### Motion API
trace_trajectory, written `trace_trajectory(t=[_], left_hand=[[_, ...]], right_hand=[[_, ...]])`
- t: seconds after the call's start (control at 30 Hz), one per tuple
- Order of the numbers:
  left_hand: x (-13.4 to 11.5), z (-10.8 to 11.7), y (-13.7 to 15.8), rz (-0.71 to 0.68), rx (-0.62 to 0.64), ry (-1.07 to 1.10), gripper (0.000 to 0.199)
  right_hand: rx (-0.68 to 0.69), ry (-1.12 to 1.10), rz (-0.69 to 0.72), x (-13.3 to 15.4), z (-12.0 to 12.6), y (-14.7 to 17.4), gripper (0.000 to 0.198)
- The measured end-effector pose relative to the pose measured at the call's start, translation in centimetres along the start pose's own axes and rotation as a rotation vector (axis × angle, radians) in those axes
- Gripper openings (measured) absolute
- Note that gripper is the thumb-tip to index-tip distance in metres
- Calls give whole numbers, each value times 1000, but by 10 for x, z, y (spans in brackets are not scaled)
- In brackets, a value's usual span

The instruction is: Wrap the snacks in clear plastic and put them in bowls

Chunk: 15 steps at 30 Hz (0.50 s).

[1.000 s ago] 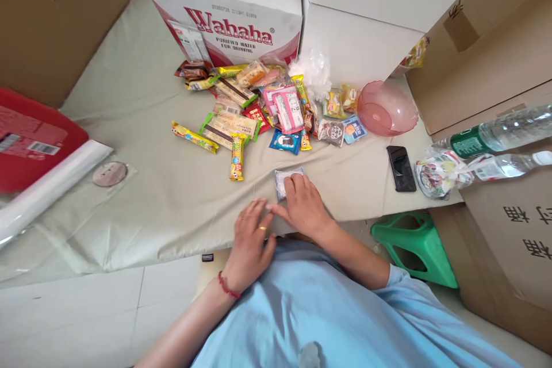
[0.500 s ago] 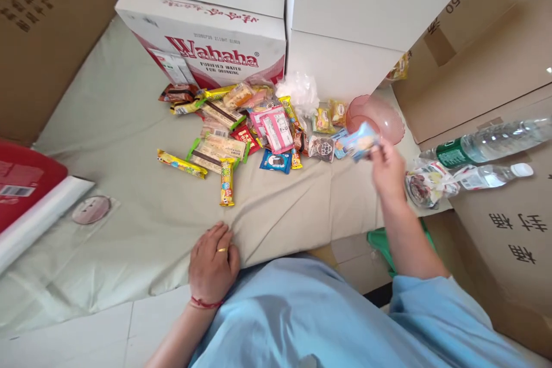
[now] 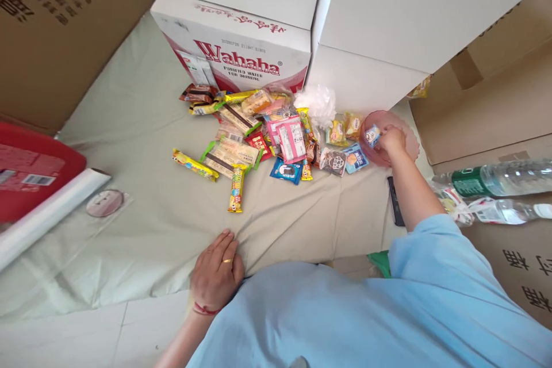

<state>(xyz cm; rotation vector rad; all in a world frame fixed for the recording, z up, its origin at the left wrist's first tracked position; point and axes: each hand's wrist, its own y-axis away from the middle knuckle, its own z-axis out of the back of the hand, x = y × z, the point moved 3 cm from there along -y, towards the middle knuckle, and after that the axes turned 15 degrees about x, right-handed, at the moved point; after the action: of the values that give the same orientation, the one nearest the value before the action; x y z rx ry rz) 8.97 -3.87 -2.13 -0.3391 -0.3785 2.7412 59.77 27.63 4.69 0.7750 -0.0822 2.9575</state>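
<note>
Packet (image 3: 372, 135): being pinched in right hand (image 3: 391, 141) fingertips over bowl (image 3: 409, 141); lowering inside rim advisable.
Left hand (image 3: 217, 272): lying flat, empty, on cloth (image 3: 142, 224).

I am seeing a small blue-and-white snack packet (image 3: 372, 135) sitting tilted over the translucent pink bowl (image 3: 409, 148), beside the snack pile.

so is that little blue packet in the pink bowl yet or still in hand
Still in hand: right hand pinches the packet over the pink bowl.
</note>
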Motion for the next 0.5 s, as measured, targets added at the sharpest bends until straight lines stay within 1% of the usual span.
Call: trace_trajectory(t=[0.07, 0.1, 0.13, 0.17, 0.23, 0.27, 0.3, 0.33, 0.4, 0.43, 0.5], left_hand=[[1, 0, 1, -3, 4, -1, 37], [2, -1, 1, -8, 10, -1, 37], [3, -2, 2, -15, 19, 1, 37], [4, -3, 3, -19, 26, 4, 37], [5, -5, 5, -19, 32, 10, 37], [6, -5, 6, -14, 35, 13, 37], [6, -5, 6, -8, 38, 17, 36], [6, -5, 6, -1, 41, 20, 36], [5, -3, 5, 3, 51, 26, 35], [4, -3, 4, 3, 53, 27, 35], [3, -1, 2, 1, 42, 24, 34]], right_hand=[[-142, 123, -87, 10, 14, 16, 16], [-173, 158, -79, 18, 17, 26, 21], [-143, 172, -10, 30, 16, 36, 26], [-66, 172, 89, 44, 9, 46, 29], [190, 172, 292, 73, -13, 64, 31], [317, 181, 365, 85, -26, 70, 34], [426, 198, 409, 96, -39, 74, 39], [507, 221, 418, 103, -49, 74, 46], [625, 267, 355, 110, -62, 69, 51], [669, 285, 305, 111, -65, 65, 47], [745, 304, 217, 108, -68, 58, 34]])
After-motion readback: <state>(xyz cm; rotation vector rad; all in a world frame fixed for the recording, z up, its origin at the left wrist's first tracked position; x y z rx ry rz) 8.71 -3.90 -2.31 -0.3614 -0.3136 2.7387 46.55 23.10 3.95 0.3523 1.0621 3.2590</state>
